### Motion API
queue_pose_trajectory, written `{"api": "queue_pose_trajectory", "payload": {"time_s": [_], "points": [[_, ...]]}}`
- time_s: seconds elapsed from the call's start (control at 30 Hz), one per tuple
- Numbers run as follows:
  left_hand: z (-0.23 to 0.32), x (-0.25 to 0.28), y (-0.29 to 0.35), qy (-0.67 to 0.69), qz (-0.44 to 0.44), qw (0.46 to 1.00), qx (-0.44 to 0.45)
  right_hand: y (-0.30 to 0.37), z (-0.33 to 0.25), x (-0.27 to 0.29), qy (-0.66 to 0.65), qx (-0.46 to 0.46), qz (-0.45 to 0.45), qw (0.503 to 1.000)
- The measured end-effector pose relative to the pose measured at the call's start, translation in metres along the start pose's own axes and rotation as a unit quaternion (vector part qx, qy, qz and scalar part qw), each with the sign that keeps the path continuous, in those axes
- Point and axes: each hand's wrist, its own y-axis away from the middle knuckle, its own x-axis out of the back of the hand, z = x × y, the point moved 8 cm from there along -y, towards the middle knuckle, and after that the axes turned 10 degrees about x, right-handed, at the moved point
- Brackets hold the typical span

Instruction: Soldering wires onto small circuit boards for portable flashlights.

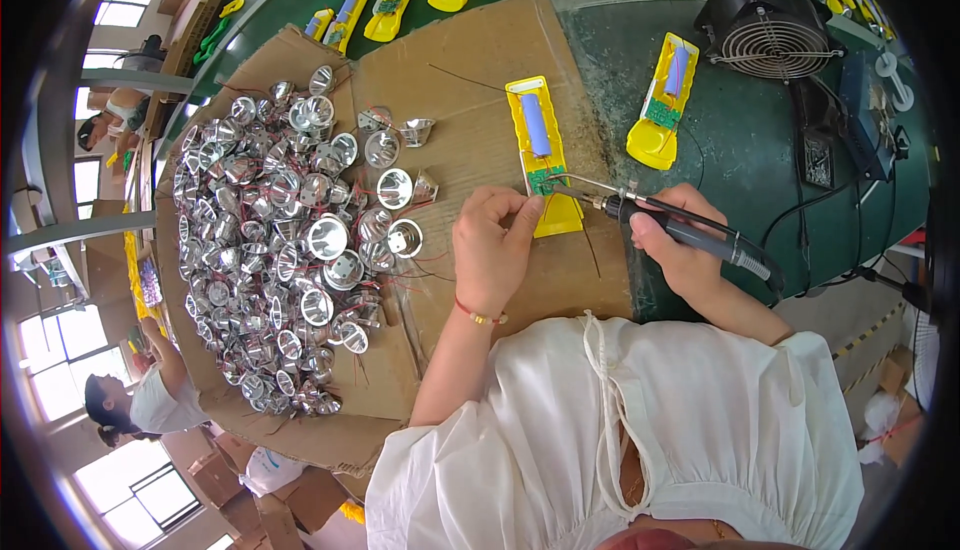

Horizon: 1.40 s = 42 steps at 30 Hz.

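Note:
On the cardboard in front of me lies a yellow plastic housing [560, 221], with a blue cylindrical battery [536, 126] and a small green circuit board [540, 181] in it. My left hand [495, 247] is closed in a pinch at the board's lower left edge; what sits between thumb and forefinger is too small to make out. In my right hand [688, 253] is a black soldering iron [704, 236], its tip at the board's right side. A thin curved metal tube [585, 179] on the iron also reaches toward the board. Dark loose wires stick out from the housing.
A heap of silvery reflector cups [285, 190] with red wires covers the cardboard [450, 60] on the left. Another yellow housing [655, 142] lies to the right, near a black fan [770, 30]. Several more housings [398, 0] line the far side. Cables hang at the right.

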Motion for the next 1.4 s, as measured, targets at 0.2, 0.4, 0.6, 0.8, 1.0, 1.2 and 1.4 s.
{"api": "queue_pose_trajectory", "payload": {"time_s": [0.2,0.4,0.6,0.8,1.0,1.2,1.4], "points": [[-0.004,0.0,-0.002,0.01,-0.02,0.999,0.035,-0.002,0.005,-0.007,-0.062,-0.053,-0.002,0.997],[-0.005,-0.001,-0.003,0.016,-0.025,0.999,0.046,0.0,0.013,-0.009,-0.11,-0.12,0.017,0.986],[-0.007,0.0,-0.003,0.024,-0.025,0.998,0.049,0.003,0.014,-0.005,-0.151,-0.134,0.047,0.978],[-0.006,0.0,-0.002,0.036,-0.028,0.998,0.049,0.002,0.011,-0.005,-0.139,-0.115,0.045,0.983],[-0.006,-0.001,-0.004,0.035,-0.031,0.998,0.05,0.003,0.014,-0.007,-0.13,-0.116,0.024,0.984],[-0.011,-0.002,-0.005,0.032,-0.039,0.996,0.073,0.004,0.012,-0.004,-0.134,-0.114,0.055,0.983],[-0.005,0.0,-0.005,0.019,-0.031,0.998,0.052,0.006,0.006,0.01,-0.125,-0.097,0.068,0.985]]}}
